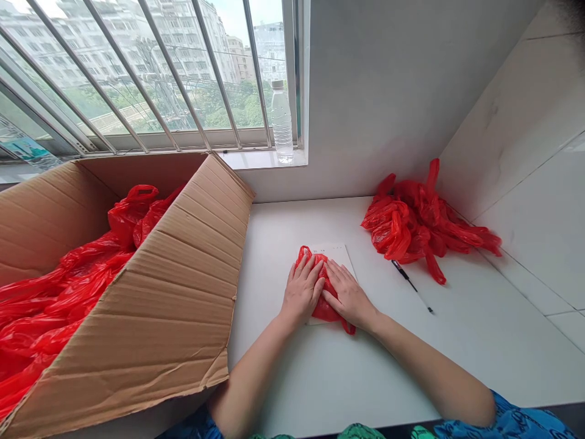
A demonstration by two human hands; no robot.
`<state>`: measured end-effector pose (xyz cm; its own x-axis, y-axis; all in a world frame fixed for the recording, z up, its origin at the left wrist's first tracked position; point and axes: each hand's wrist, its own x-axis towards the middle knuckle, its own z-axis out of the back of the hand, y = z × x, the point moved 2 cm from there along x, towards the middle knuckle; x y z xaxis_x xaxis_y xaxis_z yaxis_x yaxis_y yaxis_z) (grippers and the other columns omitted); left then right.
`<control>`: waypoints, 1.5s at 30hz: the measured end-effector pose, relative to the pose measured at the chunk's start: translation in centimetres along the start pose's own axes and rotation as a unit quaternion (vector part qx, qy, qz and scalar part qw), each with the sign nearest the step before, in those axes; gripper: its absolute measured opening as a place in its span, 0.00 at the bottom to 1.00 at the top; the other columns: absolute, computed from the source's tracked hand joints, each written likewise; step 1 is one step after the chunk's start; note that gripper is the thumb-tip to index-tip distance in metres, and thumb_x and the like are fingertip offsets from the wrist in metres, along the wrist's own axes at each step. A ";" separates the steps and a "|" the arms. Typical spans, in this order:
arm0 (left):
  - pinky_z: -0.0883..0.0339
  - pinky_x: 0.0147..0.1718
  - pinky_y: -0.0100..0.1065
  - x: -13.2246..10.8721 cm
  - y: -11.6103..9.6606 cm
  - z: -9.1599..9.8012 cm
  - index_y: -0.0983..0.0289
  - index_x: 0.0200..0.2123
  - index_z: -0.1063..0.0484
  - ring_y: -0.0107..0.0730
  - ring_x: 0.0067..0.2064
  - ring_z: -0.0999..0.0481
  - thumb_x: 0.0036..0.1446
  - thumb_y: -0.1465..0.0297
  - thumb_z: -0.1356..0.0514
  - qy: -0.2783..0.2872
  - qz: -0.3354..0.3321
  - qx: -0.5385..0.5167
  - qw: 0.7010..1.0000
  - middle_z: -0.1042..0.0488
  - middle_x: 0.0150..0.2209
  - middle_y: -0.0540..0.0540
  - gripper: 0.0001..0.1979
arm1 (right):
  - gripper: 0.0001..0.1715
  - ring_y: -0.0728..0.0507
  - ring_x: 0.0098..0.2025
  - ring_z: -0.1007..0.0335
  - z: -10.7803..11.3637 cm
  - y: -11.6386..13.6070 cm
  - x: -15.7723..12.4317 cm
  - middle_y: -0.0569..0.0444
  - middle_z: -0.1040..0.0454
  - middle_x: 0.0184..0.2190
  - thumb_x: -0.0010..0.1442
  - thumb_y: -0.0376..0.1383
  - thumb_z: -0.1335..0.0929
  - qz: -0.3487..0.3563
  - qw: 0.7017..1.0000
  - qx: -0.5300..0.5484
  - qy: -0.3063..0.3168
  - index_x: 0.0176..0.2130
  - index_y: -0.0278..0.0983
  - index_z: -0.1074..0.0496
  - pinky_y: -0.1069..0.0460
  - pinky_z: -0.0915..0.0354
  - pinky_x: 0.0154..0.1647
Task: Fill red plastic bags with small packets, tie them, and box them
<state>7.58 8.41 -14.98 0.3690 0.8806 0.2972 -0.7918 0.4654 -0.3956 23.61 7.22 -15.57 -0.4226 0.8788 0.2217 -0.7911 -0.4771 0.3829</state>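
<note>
A red plastic bag (325,311) lies folded down on a white sheet of paper (342,253) in the middle of the table. Flat on the bag's left side rests my left hand (301,289), fingers stretched out and pointing away from me. My right hand (348,294) presses on its right side, also with straight fingers. The fingertips of both hands come close together over the bag. One loop of the bag pokes out beyond my left fingers, and another end shows below my right hand. Parts of the bag are hidden under the hands.
At left a large open cardboard box (173,292) holds many red plastic bags (82,274). A heap of red bags (411,219) lies at the back right, with a pen (411,285) before it. A clear bottle (282,125) stands on the sill of the barred window.
</note>
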 end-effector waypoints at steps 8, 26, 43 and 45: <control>0.54 0.69 0.52 0.0 0.1 -0.1 0.56 0.67 0.42 0.40 0.71 0.50 0.71 0.65 0.55 -0.006 -0.002 -0.004 1.000 0.44 0.69 0.52 0.23 | 0.39 0.39 0.73 0.58 -0.1 -0.1 0.0 0.44 0.50 0.71 0.70 0.45 0.43 0.011 1.000 -0.007 -0.013 0.72 0.35 0.59 0.37 0.52 0.71; 0.54 0.67 0.57 -0.3 -0.3 1.3 0.56 0.59 0.33 0.41 0.69 0.45 0.71 0.64 0.53 -0.039 0.040 -0.096 0.994 0.43 0.68 0.56 0.18 | 0.36 0.35 0.71 0.53 1.5 0.8 -0.1 0.43 0.44 0.69 0.70 0.47 0.42 0.057 0.991 -0.097 -0.066 0.70 0.35 0.48 0.30 0.63 0.71; 0.35 0.52 0.38 -0.6 -1.1 4.5 0.59 0.38 0.25 0.37 0.48 0.28 0.64 0.61 0.41 -0.153 0.098 -0.371 0.910 0.25 0.42 0.54 0.09 | 0.31 0.33 0.72 0.55 4.4 2.1 -0.5 0.52 0.46 0.70 0.70 0.40 0.39 0.102 0.976 -0.147 -0.125 0.68 0.58 0.49 0.24 0.72 0.68; 0.34 0.49 0.37 -0.6 -1.2 4.6 0.60 0.35 0.27 0.36 0.44 0.27 0.62 0.59 0.39 -0.145 0.120 -0.391 0.901 0.26 0.39 0.53 0.10 | 0.31 0.33 0.72 0.55 4.2 2.3 -0.5 0.54 0.46 0.70 0.70 0.38 0.39 0.105 0.977 -0.141 -0.125 0.68 0.59 0.48 0.24 0.72 0.68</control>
<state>6.10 6.93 -10.72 0.0002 0.9564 0.2921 -0.2044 0.2860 -0.9362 23.94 5.62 -11.01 -0.4954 0.7147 0.4937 -0.8038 -0.5926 0.0514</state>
